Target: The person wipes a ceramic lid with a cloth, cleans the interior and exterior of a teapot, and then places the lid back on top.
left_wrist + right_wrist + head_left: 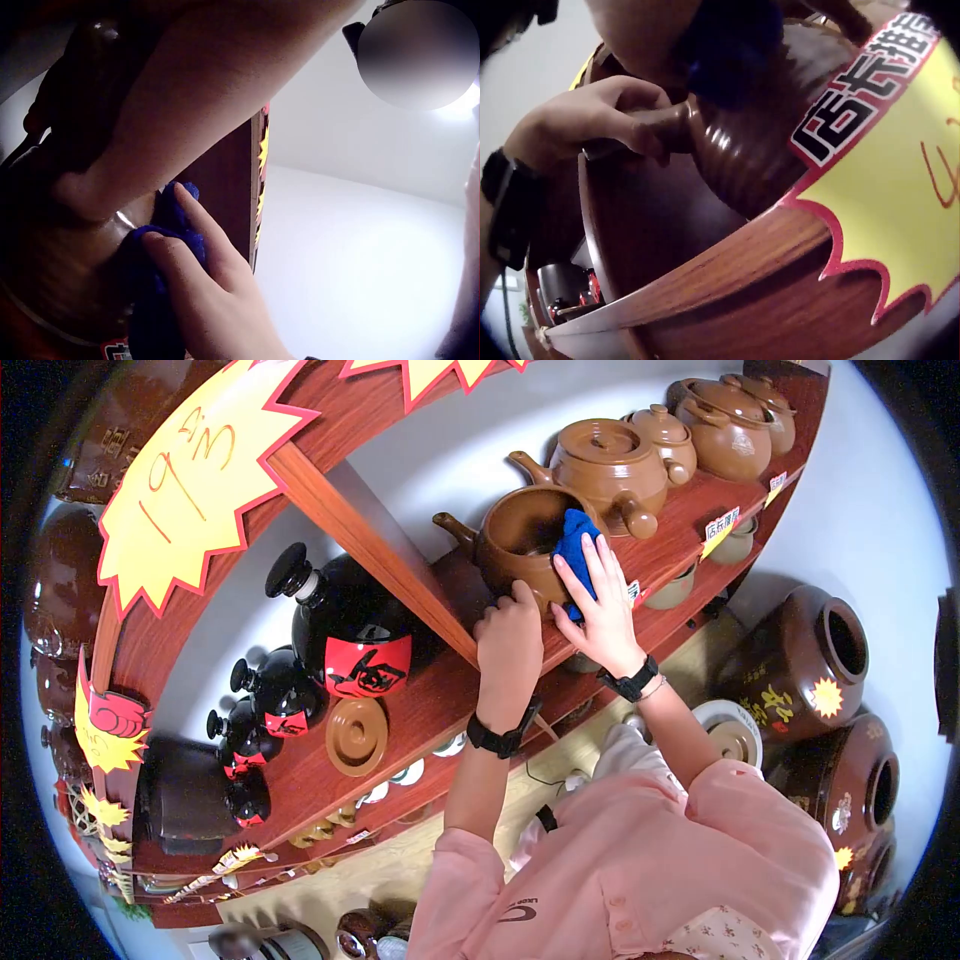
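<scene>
An unlidded brown clay pot (503, 540) with a short spout stands on the reddish wooden shelf. My left hand (512, 645) grips its stubby side handle (676, 124), fingers and thumb curled round it in the right wrist view. My right hand (605, 605) holds a blue cloth (574, 550) against the pot's rim and outer side on the right. The left wrist view shows the thumb and a finger of that hand on the bunched cloth (180, 244). A round brown lid (357, 737) lies on the shelf, left of my left hand.
Lidded brown pots (610, 465) stand close behind on the same shelf. Black bottles (345, 610) with red labels are beyond a wooden divider (370, 540). A yellow price tag (900, 142) hangs at the shelf edge. Large brown jars (790, 650) stand at right.
</scene>
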{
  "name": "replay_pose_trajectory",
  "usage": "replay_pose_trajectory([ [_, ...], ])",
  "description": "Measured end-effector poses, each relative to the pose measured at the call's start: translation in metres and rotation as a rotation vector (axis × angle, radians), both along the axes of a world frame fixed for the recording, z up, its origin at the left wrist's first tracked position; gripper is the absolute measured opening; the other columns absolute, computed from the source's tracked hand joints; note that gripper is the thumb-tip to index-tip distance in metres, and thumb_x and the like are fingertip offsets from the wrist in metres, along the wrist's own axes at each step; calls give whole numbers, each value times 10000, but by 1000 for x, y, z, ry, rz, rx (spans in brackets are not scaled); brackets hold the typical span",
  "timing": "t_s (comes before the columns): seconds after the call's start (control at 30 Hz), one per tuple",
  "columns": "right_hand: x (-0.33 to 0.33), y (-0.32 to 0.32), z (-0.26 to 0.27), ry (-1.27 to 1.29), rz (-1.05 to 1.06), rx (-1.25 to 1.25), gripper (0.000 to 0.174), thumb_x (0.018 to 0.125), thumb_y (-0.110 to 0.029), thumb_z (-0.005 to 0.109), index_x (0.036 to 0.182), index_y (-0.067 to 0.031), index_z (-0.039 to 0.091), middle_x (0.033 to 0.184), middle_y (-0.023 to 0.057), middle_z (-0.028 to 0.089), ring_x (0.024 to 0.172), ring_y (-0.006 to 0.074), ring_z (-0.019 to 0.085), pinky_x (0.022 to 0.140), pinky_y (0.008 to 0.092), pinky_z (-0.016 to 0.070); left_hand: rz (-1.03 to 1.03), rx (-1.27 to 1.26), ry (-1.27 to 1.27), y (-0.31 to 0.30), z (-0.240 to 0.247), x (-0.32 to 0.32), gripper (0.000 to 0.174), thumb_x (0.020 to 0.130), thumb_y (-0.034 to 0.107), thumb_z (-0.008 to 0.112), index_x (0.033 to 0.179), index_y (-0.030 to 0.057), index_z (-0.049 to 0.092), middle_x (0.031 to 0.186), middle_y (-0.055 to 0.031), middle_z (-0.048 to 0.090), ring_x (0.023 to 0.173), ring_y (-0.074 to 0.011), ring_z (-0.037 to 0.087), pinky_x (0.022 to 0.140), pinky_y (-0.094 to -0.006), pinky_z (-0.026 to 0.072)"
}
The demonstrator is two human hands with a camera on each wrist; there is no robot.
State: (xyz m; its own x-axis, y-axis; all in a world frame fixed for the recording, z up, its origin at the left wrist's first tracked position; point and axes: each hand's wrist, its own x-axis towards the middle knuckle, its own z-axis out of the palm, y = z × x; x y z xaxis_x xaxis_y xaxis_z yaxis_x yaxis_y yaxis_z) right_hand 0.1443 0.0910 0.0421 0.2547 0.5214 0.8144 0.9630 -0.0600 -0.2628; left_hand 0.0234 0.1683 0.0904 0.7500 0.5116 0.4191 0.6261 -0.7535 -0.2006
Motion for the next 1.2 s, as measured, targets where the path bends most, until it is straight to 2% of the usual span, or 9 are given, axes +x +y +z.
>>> replay_pose_trajectory([
  [0.27,3,2,-6,41,37,33,585,791,-142,644,1347,-130,464,1464,210,279,1344,394,284,1079,472,286,10,23,5,1,-4,0,119,852,177,581,865,112,482,714,-32,607,673,-171,659,525,-269,525],
  [0.5,1,4,-12,287,58,123,541,855,-34,540,1377,-80,409,1467,243,245,1344,399,281,1096,436,253,7,40,-12,-1,-2,0,99,878,180,553,860,116,480,691,-23,597,661,-172,654,522,-271,523],
  [0.67,-1,1,-29,440,43,163,518,916,-74,466,1418,-61,338,1494,234,191,1372,379,232,1108,410,210,-3,60,-31,1,-4,0,110,906,204,526,855,119,478,692,-25,601,655,-179,654,511,-284,516],
  [0.77,8,2,-50,608,-21,184,485,953,-143,416,1418,-39,326,1452,232,294,1385,341,210,1117,402,172,-15,59,-31,2,-5,0,127,921,219,509,846,122,475,683,-25,601,645,-183,654,508,-289,513],
  [0.87,44,18,-101,1049,166,283,486,971,-197,425,1397,15,330,1355,189,453,1270,267,407,1073,346,279,-23,68,-42,2,-6,0,142,929,231,499,839,125,473,671,-26,600,633,-185,653,509,-290,512],
  [1.0,38,15,-78,1434,458,504,448,973,-177,420,1367,31,374,1344,157,472,1225,199,450,1050,322,319,-15,54,-28,1,-5,0,148,933,237,493,837,126,473,665,-30,599,622,-188,652,508,-292,513],
  [1.03,33,14,-70,1458,467,550,424,967,-141,416,1359,18,395,1356,180,459,1236,238,449,1062,331,307,-13,60,-29,1,-5,0,151,935,239,491,837,126,472,664,-30,599,621,-188,652,508,-293,514],
  [1.13,19,5,-55,736,17,310,422,956,-108,422,1366,-10,402,1385,206,422,1284,292,406,1077,350,287,-12,68,-24,1,-5,0,142,929,232,496,839,125,472,668,-32,600,624,-188,653,512,-292,516],
  [1.2,0,-7,-33,576,10,235,428,925,-42,439,1353,-41,434,1452,226,309,1368,338,274,1100,384,246,-14,49,-15,0,-3,0,116,913,211,513,845,125,475,679,-32,602,633,-187,655,518,-290,519],
])
